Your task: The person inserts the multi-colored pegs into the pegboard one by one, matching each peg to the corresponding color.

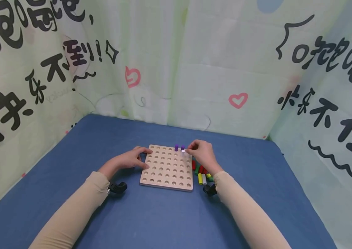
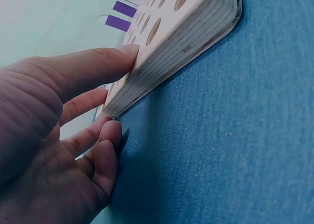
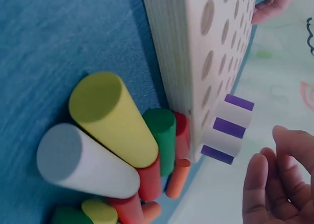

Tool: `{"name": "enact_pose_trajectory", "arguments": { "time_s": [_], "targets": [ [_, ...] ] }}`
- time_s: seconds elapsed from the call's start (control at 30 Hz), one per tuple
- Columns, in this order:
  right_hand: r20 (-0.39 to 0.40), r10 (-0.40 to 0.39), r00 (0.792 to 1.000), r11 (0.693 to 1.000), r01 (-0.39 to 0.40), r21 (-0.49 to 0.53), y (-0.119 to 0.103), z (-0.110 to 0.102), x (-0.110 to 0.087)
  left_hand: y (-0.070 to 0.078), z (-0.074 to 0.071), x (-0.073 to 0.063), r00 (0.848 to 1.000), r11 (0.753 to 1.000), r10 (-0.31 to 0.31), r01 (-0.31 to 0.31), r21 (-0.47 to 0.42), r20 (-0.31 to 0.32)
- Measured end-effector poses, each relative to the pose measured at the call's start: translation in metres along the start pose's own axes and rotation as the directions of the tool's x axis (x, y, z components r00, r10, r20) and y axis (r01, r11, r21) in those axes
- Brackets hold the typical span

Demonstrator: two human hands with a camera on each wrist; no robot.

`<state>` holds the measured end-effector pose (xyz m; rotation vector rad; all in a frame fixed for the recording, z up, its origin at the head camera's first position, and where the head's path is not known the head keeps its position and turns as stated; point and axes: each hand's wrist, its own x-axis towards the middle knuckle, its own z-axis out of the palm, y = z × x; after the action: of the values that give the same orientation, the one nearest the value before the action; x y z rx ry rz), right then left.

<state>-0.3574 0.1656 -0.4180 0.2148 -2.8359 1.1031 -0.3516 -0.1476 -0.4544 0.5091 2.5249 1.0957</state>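
Note:
A square wooden pegboard (image 1: 167,187) with rows of round holes lies on the blue table. Along its left edge rests my left hand (image 1: 130,159), its thumb (image 2: 105,64) on the top rim and the other fingers stretched toward the far corner. Near the far right corner, purple pegs (image 1: 176,148) and white pegs (image 3: 222,139) stand upright in the holes. My right hand (image 1: 203,154) hovers beside them. In the right wrist view its bent fingers (image 3: 255,180) are apart from the pegs, with nothing visible between them.
Loose pegs lie in a pile right of the board, among them a yellow peg (image 3: 110,111), a white peg (image 3: 83,160), a green peg (image 3: 162,136) and several red ones. A pale printed curtain (image 1: 194,69) surrounds the table (image 1: 163,221).

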Motion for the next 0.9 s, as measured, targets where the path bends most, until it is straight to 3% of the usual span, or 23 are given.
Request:
{"name": "enact_pose_trajectory", "arguments": {
  "time_s": [0.2,0.5,0.9],
  "targets": [
    [0.066,0.02,0.998,0.999,-0.016,-0.05,-0.005,-0.007,-0.01,0.0,0.001,0.0,1.0,1.0,0.007,-0.007,0.002,0.012],
    [0.194,-0.005,0.981,0.995,0.024,-0.099,-0.014,-0.012,-0.03,-0.002,-0.002,0.001,1.0,1.0,0.014,-0.014,-0.011,0.003],
    [0.218,0.036,0.975,0.98,0.008,-0.198,-0.002,-0.026,-0.053,-0.003,-0.002,-0.001,1.0,1.0,0.009,-0.009,0.016,-0.003]
  ]
}}
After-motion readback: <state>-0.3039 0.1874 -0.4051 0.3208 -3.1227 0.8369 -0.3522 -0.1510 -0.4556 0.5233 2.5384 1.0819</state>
